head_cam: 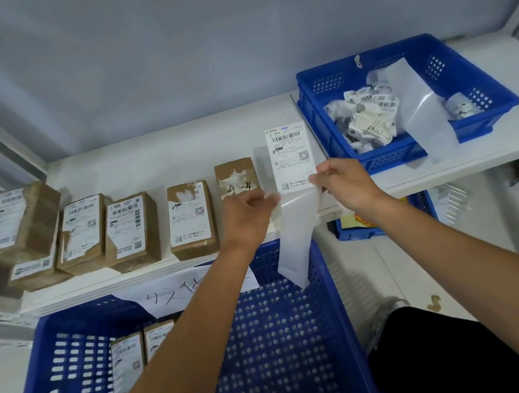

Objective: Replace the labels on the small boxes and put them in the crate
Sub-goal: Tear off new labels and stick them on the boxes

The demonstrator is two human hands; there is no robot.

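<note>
crate (308, 341) cut off below

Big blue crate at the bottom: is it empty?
Not empty: the big blue crate holds at least two small boxes standing along its left side.

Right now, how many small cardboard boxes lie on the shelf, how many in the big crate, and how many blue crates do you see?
Cardboard boxes on the shelf: 6
Boxes in the big crate: 2
Blue crates: 3
Total: 11

A handwritten number ending in "-4" stands on the torn brown box (237, 179), a "4" opens the paper sign (178, 294), while the held label (290, 154) carries barcodes with print too small to read
</note>
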